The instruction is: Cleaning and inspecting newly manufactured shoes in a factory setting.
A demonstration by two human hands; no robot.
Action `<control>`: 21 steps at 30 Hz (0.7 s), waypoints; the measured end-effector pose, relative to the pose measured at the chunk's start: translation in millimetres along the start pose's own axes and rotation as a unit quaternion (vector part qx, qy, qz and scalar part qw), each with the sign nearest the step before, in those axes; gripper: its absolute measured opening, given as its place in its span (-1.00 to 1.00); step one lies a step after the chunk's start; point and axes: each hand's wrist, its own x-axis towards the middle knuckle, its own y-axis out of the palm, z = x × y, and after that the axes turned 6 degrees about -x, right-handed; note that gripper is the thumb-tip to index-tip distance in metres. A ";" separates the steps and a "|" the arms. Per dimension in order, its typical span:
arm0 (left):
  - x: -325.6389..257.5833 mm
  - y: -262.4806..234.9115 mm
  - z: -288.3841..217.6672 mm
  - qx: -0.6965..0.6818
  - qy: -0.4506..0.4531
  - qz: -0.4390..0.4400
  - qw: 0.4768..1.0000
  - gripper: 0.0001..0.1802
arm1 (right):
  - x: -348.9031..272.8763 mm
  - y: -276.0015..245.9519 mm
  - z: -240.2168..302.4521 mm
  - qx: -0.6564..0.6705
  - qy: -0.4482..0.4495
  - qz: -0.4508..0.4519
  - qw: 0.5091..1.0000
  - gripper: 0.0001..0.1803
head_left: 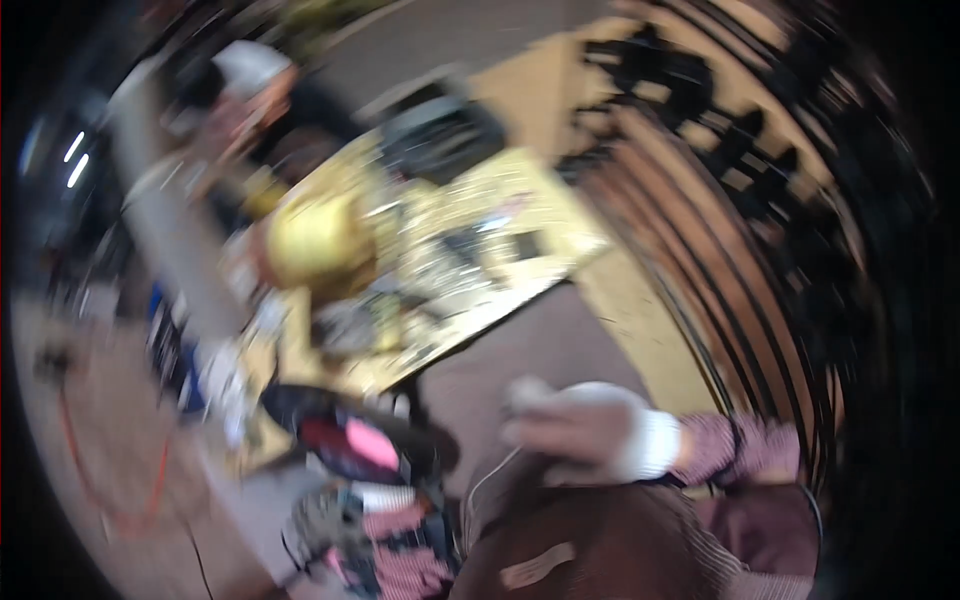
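Note:
The whole view is smeared by motion. My right hand [580, 430], in a glove with a white knitted cuff and a pink-striped sleeve, hovers over a grey-brown surface [520, 350]. Its fingers are too blurred to show whether it holds anything. Lower left, my left hand [330, 520] wears a greyish glove, with a striped sleeve beside it; its fingers cannot be made out. Just above that hand is a dark rounded object [290, 405] with a bright pink patch, of a kind I cannot tell. A thin pale cord [487, 476] runs between my hands.
Ahead stands a yellow-covered table [560, 225] with a large yellow rounded object [320, 240], a dark bin [440, 130] and blurred small items. Another person [270, 90] in a white cap is beyond. Brown bars [690, 240] line the right; a thick grey tube [185, 260] slants at left.

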 end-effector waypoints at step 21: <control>-30.6 6.9 -192.6 -0.269 -0.155 0.542 0.781 -0.23 | -354.2 -123.6 128.7 -0.454 0.680 -0.096 0.567 -0.43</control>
